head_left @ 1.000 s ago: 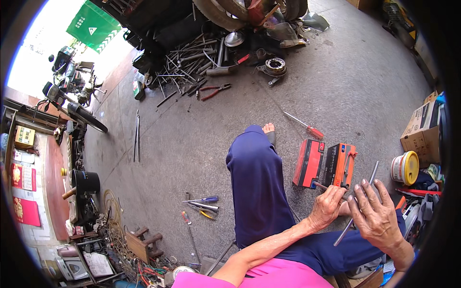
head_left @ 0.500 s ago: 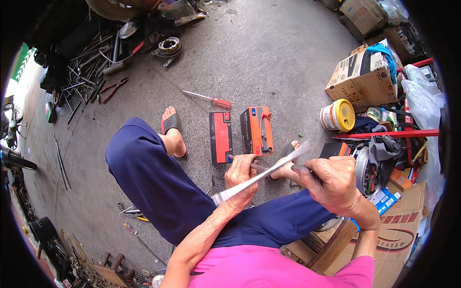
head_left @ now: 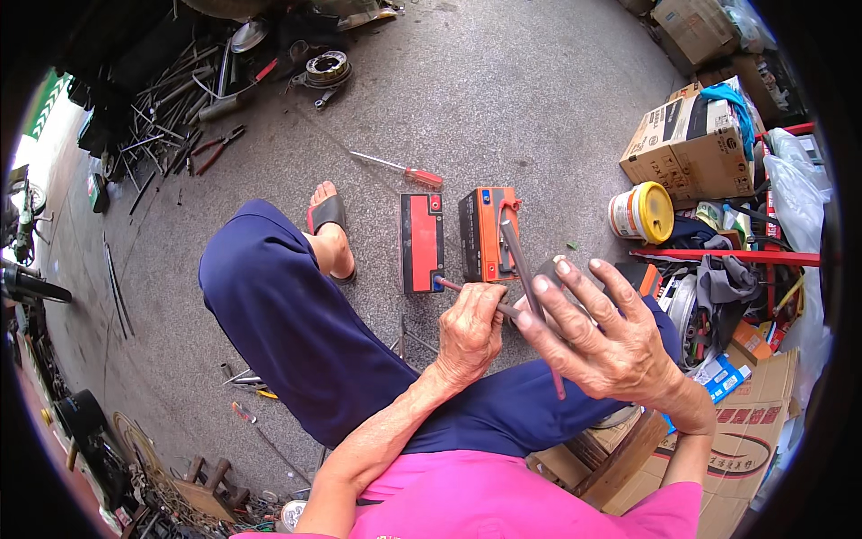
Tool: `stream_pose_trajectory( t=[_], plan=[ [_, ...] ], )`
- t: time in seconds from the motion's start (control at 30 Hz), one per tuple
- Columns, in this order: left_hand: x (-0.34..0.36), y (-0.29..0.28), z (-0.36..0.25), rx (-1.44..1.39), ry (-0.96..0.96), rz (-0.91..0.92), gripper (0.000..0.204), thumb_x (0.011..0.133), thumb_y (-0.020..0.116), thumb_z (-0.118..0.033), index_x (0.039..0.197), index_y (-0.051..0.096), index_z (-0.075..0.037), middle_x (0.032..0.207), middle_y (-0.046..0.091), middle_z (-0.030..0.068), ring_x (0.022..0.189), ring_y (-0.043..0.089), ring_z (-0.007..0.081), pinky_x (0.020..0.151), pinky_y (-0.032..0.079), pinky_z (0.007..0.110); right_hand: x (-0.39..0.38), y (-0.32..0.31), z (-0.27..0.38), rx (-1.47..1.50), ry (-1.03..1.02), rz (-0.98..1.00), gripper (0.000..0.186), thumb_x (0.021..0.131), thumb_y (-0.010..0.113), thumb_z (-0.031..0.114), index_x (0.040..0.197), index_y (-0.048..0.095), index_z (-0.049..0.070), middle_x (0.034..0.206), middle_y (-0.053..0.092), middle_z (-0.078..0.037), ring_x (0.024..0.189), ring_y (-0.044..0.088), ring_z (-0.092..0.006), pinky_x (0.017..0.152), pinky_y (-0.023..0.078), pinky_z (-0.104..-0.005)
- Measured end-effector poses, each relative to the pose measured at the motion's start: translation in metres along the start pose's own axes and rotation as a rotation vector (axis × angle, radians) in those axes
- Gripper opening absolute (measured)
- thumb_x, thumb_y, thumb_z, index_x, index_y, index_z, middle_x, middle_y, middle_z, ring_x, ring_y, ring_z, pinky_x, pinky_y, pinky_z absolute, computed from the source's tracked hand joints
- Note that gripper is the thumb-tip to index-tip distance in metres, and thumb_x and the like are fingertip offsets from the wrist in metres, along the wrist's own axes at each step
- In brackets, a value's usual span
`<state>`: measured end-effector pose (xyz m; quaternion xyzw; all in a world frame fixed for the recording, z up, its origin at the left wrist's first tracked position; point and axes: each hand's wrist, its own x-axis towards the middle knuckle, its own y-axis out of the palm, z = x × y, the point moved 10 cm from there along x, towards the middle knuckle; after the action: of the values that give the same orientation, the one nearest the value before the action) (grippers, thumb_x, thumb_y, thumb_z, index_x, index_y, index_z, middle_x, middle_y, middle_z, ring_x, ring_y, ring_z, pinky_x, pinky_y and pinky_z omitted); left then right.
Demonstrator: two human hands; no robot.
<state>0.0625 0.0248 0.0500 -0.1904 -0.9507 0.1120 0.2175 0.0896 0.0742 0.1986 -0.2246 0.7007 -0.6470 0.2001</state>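
Note:
My left hand [head_left: 471, 331] is closed around the shaft of a dark metal T-handle wrench [head_left: 524, 280]. The reddish tip of the shaft points toward a red and black battery [head_left: 421, 244] on the floor. My right hand [head_left: 600, 337] is held with its fingers stretched and spread, right beside the crossbar of the wrench. Whether its fingertips touch the bar I cannot tell. A second battery, orange and black [head_left: 476, 235], stands to the right of the first, with a small red and grey piece on top. Beyond them lies a screwdriver [head_left: 422, 177] with a red handle.
At the right are a white bucket [head_left: 621, 216] with a yellow lid, a cardboard box [head_left: 690, 148] and a red metal bar [head_left: 727, 256]. Pliers [head_left: 215, 150] and heaped metal rods [head_left: 171, 108] lie far left. Loose tools [head_left: 244, 381] lie beside my left leg.
The wrench's crossbar has turned from a slant across my left wrist to nearly upright. My right hand has gone from curled to spread fingers. My left hand has shifted slightly right.

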Motion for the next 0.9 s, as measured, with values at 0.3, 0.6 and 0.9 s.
stream_pose_trajectory(
  t=[0.3, 0.6, 0.9],
  plan=[
    [0.002, -0.006, 0.009, -0.009, -0.078, -0.048, 0.034, 0.074, 0.059, 0.01, 0.106, 0.058, 0.002, 0.089, 0.062, 0.0172, 0.079, 0.063, 0.0351, 0.069, 0.051, 0.039, 0.008, 0.0, -0.008, -0.055, 0.121, -0.132, 0.03, 0.074, 0.069, 0.018, 0.09, 0.067, -0.006, 0.082, 0.068, -0.022, 0.066, 0.068, -0.0272, 0.065, 0.056, -0.0396],
    [0.001, -0.006, 0.008, -0.001, -0.023, -0.059, 0.03, 0.075, 0.061, 0.008, 0.104, 0.059, 0.001, 0.089, 0.062, 0.0165, 0.081, 0.063, 0.0351, 0.069, 0.052, 0.041, 0.008, 0.0, 0.004, -0.128, 0.147, -0.174, 0.034, 0.068, 0.062, 0.013, 0.094, 0.067, -0.009, 0.086, 0.067, -0.024, 0.071, 0.066, -0.0261, 0.08, 0.055, -0.0428],
    [0.0, 0.0, 0.03, 0.059, -0.148, -0.014, 0.02, 0.085, 0.06, 0.005, 0.104, 0.056, 0.002, 0.089, 0.061, 0.0193, 0.083, 0.063, 0.0367, 0.071, 0.051, 0.042, 0.013, 0.011, -0.019, 0.057, 0.197, -0.286, 0.031, 0.074, 0.064, 0.013, 0.098, 0.063, -0.005, 0.089, 0.064, -0.017, 0.074, 0.066, -0.0244, 0.094, 0.048, -0.0513]
  ],
)
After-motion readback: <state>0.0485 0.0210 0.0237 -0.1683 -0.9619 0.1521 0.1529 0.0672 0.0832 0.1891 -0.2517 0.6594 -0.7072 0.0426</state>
